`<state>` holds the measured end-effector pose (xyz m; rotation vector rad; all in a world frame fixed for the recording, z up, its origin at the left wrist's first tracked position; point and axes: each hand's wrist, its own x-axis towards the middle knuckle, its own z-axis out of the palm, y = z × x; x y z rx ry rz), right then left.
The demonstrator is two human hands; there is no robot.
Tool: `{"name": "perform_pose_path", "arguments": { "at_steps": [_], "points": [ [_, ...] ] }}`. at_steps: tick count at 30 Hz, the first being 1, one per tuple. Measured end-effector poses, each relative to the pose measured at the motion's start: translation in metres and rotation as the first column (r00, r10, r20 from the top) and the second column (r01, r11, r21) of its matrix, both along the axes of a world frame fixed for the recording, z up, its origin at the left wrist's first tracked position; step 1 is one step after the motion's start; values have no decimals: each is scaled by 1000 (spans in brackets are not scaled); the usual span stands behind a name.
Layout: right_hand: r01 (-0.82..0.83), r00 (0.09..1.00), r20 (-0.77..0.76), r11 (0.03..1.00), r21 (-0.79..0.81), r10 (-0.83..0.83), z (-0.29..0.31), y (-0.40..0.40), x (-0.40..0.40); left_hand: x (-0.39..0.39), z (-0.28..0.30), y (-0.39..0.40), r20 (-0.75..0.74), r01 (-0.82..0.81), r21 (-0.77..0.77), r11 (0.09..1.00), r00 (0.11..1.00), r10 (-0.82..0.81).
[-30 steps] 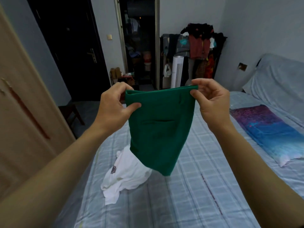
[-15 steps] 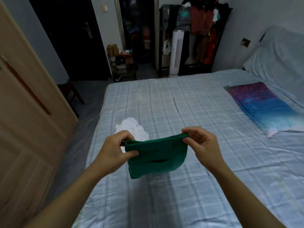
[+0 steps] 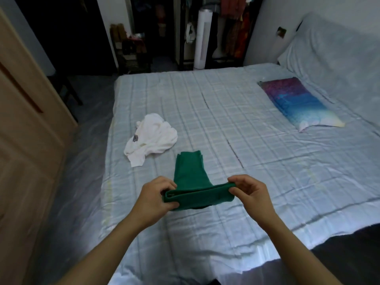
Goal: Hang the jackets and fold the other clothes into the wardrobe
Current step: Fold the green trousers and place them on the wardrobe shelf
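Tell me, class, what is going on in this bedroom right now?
A person is folding green shorts on the bed. The left hand and the right hand each pinch one end of the waistband, held just above the sheet, while the legs of the shorts lie flat on the bed, stretching away from the person. A crumpled white shirt lies to the left, not yet folded. A purple and blue pillow lies further right, and a wooden wardrobe stands on the left.
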<state>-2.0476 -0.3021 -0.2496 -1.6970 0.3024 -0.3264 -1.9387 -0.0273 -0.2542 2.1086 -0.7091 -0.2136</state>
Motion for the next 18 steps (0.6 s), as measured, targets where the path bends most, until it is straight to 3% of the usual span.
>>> {"name": "perform_pose_path", "arguments": {
  "at_steps": [7, 18],
  "points": [
    [25, 992, -124, 1000, 0, -25, -25, 20, -67, -52, -24, 17, -93, 139, 93, 986, 987, -130],
    [54, 976, -210, 999, 10, -50, -41, 0, -39, -38, -28, -3, -184, 54, 118, 991, 982, -32]
  ]
}}
